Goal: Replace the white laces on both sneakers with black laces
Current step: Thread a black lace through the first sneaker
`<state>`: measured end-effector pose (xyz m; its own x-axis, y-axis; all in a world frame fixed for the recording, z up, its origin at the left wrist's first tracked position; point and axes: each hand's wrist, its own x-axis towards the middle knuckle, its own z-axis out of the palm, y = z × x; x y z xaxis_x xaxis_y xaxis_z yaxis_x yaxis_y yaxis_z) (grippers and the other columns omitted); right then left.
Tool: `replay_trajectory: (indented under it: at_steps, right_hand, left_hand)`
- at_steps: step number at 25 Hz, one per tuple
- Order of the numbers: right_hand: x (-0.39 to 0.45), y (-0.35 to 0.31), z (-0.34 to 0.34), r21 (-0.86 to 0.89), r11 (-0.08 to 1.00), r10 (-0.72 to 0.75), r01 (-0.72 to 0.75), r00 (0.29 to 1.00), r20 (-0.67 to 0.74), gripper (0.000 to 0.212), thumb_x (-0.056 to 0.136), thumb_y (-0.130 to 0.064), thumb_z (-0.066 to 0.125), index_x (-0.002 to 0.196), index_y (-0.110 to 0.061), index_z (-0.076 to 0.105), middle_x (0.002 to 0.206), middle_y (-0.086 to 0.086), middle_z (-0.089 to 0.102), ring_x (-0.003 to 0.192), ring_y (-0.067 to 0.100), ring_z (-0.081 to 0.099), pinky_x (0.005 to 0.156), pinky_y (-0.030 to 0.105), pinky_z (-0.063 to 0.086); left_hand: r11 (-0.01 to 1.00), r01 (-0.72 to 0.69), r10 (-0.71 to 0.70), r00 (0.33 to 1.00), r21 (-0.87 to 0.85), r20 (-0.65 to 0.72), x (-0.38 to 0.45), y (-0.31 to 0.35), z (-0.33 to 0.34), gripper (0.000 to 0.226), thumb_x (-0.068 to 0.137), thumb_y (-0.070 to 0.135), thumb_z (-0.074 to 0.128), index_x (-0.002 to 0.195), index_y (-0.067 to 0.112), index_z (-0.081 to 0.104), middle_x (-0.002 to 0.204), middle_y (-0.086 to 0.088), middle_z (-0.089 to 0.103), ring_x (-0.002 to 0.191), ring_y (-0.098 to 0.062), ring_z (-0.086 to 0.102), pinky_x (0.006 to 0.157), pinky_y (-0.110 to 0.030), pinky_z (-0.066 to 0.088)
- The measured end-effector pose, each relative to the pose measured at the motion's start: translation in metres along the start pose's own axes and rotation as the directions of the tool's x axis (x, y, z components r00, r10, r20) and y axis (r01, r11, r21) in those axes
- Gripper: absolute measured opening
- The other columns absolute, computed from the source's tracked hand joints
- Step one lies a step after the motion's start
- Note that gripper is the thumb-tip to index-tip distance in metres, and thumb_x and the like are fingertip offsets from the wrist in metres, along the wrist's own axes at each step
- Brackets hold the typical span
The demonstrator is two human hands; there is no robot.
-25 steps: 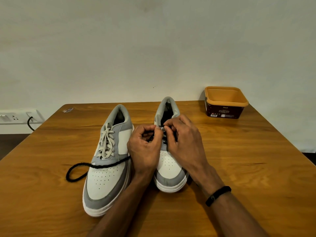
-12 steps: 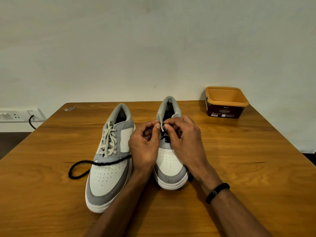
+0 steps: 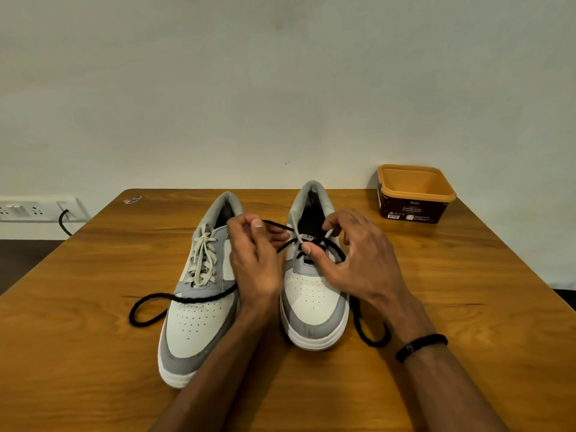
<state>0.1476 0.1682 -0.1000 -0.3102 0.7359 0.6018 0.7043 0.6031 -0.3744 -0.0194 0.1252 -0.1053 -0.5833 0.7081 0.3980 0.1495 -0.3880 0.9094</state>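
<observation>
Two grey-and-white sneakers stand side by side on the wooden table (image 3: 467,307), toes toward me. The left sneaker (image 3: 199,322) carries white laces (image 3: 204,260). The right sneaker (image 3: 311,307) has a black lace (image 3: 280,227) crossing its upper eyelets. My left hand (image 3: 252,263) pinches a strand of that black lace and holds it taut above the gap between the shoes. My right hand (image 3: 355,263) pinches the lace at the right sneaker's tongue with thumb and forefinger, the other fingers spread. Loose black loops lie over the left sneaker's toe and right of the right sneaker.
An open orange-rimmed brown tub (image 3: 414,194) stands at the table's back right corner. A wall socket strip (image 3: 37,208) with a black cable is off the table at the left. A small sticker (image 3: 132,200) lies near the back left edge.
My hands have drawn apart: the left hand pulled a black strand up and to the left, and the right hand shifted right. A black loop now shows beside the right sneaker.
</observation>
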Motion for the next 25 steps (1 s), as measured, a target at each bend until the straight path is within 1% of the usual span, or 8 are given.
replay_trajectory:
  at_steps: [3, 6, 8, 11, 14, 19, 22, 25]
  right_hand:
    - [-0.001, 0.005, 0.000, 0.007, 0.999, -0.038, 0.038, 0.999, -0.002, 0.063, 0.081, -0.082, 0.062, 0.109, -0.025, 0.059, 0.104, -0.013, 0.056, 0.093, 0.006, 0.049, 0.075, 0.019, 0.042]
    - [-0.003, 0.003, 0.000, 0.041, 0.998, -0.040, 0.041, 0.999, -0.016, 0.068, 0.078, -0.086, 0.062, 0.108, -0.025, 0.059, 0.104, -0.013, 0.056, 0.091, 0.004, 0.048, 0.075, 0.020, 0.041]
    - [-0.003, 0.000, -0.001, 0.065, 0.997, -0.039, 0.041, 0.999, -0.031, 0.068, 0.076, -0.086, 0.065, 0.107, -0.025, 0.059, 0.103, -0.013, 0.057, 0.089, 0.004, 0.048, 0.074, 0.019, 0.039]
    - [-0.004, 0.000, -0.002, 0.093, 0.994, -0.047, 0.051, 0.998, -0.042, 0.067, 0.075, -0.082, 0.071, 0.107, -0.025, 0.059, 0.103, -0.013, 0.058, 0.088, 0.002, 0.046, 0.074, 0.018, 0.039]
    - [-0.004, 0.000, -0.002, 0.104, 0.993, -0.055, 0.060, 0.997, -0.056, 0.066, 0.075, -0.081, 0.072, 0.106, -0.024, 0.059, 0.101, -0.013, 0.057, 0.086, 0.002, 0.046, 0.074, 0.018, 0.039]
    - [-0.004, 0.001, 0.000, 0.119, 0.991, -0.049, 0.056, 0.997, -0.064, 0.063, 0.075, -0.079, 0.075, 0.103, -0.025, 0.058, 0.099, -0.013, 0.055, 0.086, 0.003, 0.048, 0.073, 0.017, 0.039]
    - [-0.004, 0.001, -0.002, 0.117, 0.992, -0.046, 0.052, 0.998, -0.053, 0.062, 0.076, -0.079, 0.073, 0.104, -0.026, 0.058, 0.099, -0.014, 0.055, 0.086, 0.002, 0.047, 0.074, 0.015, 0.037]
    - [-0.005, 0.003, -0.003, 0.107, 0.993, -0.039, 0.043, 0.998, -0.039, 0.066, 0.077, -0.084, 0.066, 0.107, -0.026, 0.058, 0.101, -0.013, 0.056, 0.088, 0.002, 0.047, 0.076, 0.015, 0.037]
  left_hand:
    - [0.990, 0.047, -0.067, 0.987, -0.130, -0.149, 0.012, 0.009, -0.009, 0.014, 0.115, 0.028, 0.031, 0.114, 0.026, 0.045, 0.102, -0.013, 0.074, 0.084, -0.022, 0.077, 0.074, -0.030, 0.062]
    - [0.999, -0.033, 0.026, 0.986, -0.035, -0.167, 0.008, 0.014, -0.011, 0.009, 0.114, 0.031, 0.037, 0.120, 0.032, 0.045, 0.116, -0.006, 0.072, 0.104, -0.021, 0.074, 0.083, -0.035, 0.062]
    - [0.951, -0.218, 0.229, 0.973, 0.221, -0.022, 0.004, 0.013, -0.011, 0.028, 0.109, 0.033, 0.052, 0.137, 0.029, 0.046, 0.138, 0.000, 0.061, 0.131, -0.016, 0.059, 0.103, -0.042, 0.054]
    - [0.610, -0.568, 0.453, 0.822, 0.553, 0.345, 0.007, 0.004, -0.014, 0.031, 0.103, 0.030, 0.063, 0.134, 0.023, 0.066, 0.154, -0.004, 0.048, 0.152, -0.025, 0.033, 0.122, -0.053, 0.030]
    - [0.590, -0.545, 0.387, 0.838, 0.596, 0.384, 0.009, -0.001, -0.018, 0.024, 0.101, 0.040, 0.061, 0.116, 0.027, 0.074, 0.135, -0.001, 0.058, 0.141, -0.023, 0.043, 0.116, -0.063, 0.029]
    - [0.617, -0.560, 0.350, 0.825, 0.553, 0.445, 0.015, -0.007, -0.022, 0.018, 0.102, 0.034, 0.063, 0.105, 0.018, 0.072, 0.115, -0.001, 0.057, 0.114, -0.019, 0.049, 0.091, -0.047, 0.047]
    - [0.569, -0.493, 0.395, 0.866, 0.658, 0.308, 0.016, 0.001, -0.022, 0.019, 0.105, 0.032, 0.060, 0.106, 0.015, 0.070, 0.116, -0.004, 0.056, 0.111, -0.019, 0.048, 0.084, -0.044, 0.051]
    - [0.725, -0.334, 0.430, 0.903, 0.602, -0.016, 0.025, 0.012, -0.031, 0.024, 0.108, 0.033, 0.058, 0.111, 0.011, 0.068, 0.122, -0.009, 0.052, 0.115, -0.019, 0.044, 0.087, -0.030, 0.051]
